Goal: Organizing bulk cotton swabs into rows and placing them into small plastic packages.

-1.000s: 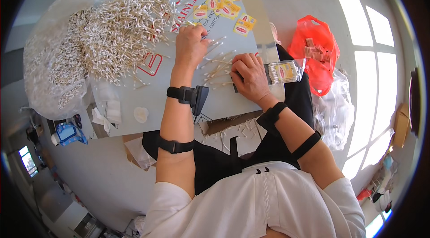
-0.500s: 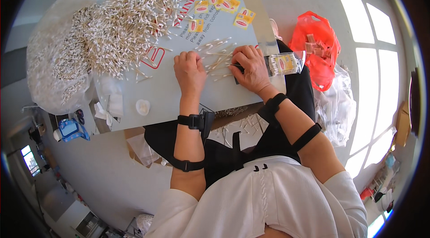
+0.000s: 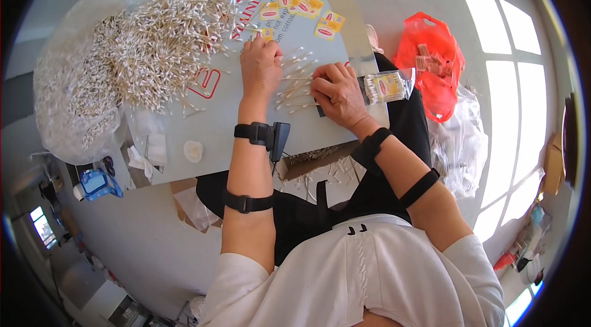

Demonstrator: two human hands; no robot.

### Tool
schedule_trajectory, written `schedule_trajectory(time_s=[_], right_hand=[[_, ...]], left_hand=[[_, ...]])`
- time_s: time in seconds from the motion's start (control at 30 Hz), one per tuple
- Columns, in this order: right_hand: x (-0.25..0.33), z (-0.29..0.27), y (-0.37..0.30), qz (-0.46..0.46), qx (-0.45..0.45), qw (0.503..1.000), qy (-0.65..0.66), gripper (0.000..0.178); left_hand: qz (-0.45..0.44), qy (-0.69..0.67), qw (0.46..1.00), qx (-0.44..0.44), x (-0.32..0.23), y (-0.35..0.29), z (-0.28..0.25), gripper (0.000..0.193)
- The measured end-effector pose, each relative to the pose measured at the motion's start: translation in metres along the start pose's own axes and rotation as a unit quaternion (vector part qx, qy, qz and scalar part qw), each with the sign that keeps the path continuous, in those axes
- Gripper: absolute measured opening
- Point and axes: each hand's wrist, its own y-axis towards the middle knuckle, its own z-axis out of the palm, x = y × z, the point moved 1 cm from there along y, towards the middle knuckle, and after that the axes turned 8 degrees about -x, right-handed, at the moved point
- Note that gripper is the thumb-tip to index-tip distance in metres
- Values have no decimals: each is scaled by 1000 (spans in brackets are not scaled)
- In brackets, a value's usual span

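My left hand is over the table with its fingers bent together, their tips at the near edge of a small yellow card. Whatever they pinch is hidden. To the right, my right hand rests with curled fingers over a flat dark piece. Loose cotton swabs fan out between the hands, some reaching the right fingers; what those fingers grip is hidden. Beyond the right wrist lies a clear pack of cotton swabs with a yellow label, at the table's edge.
A big heap of cotton swabs spills from a clear plastic bag at left. More yellow cards lie at the far side. A small white round dish sits near the front edge. A red plastic bag stands beyond the right edge.
My left hand has moved forward, away from me, up to the yellow card. My right hand stays in nearly the same place. The view has shifted slightly.
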Motion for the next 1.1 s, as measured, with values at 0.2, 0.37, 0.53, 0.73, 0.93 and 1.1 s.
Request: schedule_trajectory(time_s=[0.2,0.37,0.53,0.73,0.93,1.1], right_hand=[[-2,-3,0,-4,-4,1000,0,8],[-4,-2,0,-10,-8,1000,8,8],[-9,-1,-3,-6,-3,1000,20,9],[-11,-3,-4,40,-60,991,117,18],[3,-7,-15,164,-108,952,234,31],[11,8,-26,137,-153,951,232,34]], left_hand=[[0,-59,998,-12,-15,-40,-6,23],[15,66,998,9,-33,-75,-11,57],[4,111,987,119,-51,-96,-15,73],[1,104,986,130,-66,-110,-13,78],[-94,-99,991,-9,-63,-117,-11,72],[-239,-293,909,-173,-67,-118,-3,64]])
